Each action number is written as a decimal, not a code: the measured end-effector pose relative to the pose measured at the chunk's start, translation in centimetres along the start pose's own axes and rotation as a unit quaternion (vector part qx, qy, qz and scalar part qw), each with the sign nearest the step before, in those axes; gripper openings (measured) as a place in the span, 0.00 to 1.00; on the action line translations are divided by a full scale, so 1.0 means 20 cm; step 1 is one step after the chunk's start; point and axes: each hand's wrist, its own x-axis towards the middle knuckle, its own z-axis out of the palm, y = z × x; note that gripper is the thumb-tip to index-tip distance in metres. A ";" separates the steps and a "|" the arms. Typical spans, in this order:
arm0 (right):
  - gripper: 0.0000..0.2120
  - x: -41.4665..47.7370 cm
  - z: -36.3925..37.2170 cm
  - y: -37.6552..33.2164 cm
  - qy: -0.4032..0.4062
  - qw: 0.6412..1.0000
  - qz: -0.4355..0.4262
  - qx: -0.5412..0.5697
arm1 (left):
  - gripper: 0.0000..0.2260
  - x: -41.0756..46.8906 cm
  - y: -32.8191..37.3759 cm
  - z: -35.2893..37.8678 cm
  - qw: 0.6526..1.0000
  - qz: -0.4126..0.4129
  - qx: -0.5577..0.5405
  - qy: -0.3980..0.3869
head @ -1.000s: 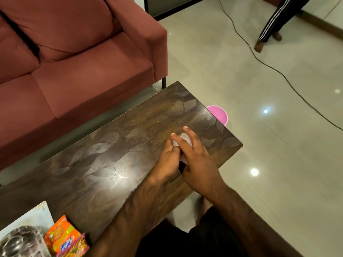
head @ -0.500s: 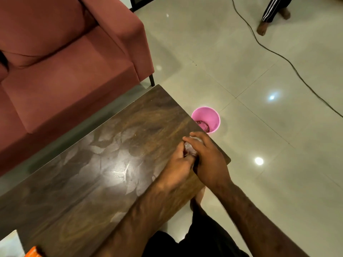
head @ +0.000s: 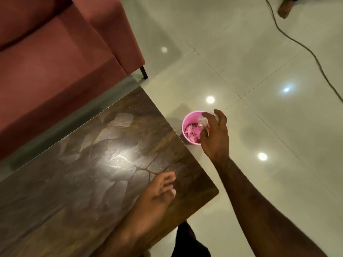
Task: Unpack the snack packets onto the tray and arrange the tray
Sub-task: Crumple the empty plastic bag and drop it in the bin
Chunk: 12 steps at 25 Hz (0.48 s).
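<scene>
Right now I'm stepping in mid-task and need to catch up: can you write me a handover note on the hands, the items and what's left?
Right hand: holds a crumpled clear wrapper over the pink bin on the floor beside the table.
Left hand: empty, open, resting on the table near its corner.
Done: some scraps are already in the bin.
Left: drop this wrapper. Tray and snack packets are out of view, so their state is unknown.

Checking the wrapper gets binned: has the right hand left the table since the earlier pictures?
Yes. The right hand went from over the table corner out past its edge, over the pink bin, holding the wrapper.
</scene>
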 end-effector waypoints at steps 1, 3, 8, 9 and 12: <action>0.28 0.10 0.06 0.06 -0.019 1.000 0.009 -0.016 | 0.17 0.03 -0.04 -0.01 1.000 -0.012 -0.001 0.009; 0.33 0.26 0.18 0.16 -0.071 0.995 0.036 -0.061 | 0.18 0.09 -0.12 -0.02 0.999 -0.033 -0.004 0.023; 0.43 0.29 0.26 0.30 -0.117 0.986 0.049 -0.105 | 0.19 0.13 -0.14 0.02 0.998 -0.043 -0.006 0.052; 0.43 0.24 0.24 0.29 -0.122 0.986 0.034 -0.109 | 0.19 0.12 -0.12 0.04 0.998 -0.039 -0.006 0.053; 0.44 0.08 0.18 0.25 -0.145 0.983 0.014 -0.109 | 0.19 0.12 -0.02 0.07 0.999 -0.022 0.009 0.046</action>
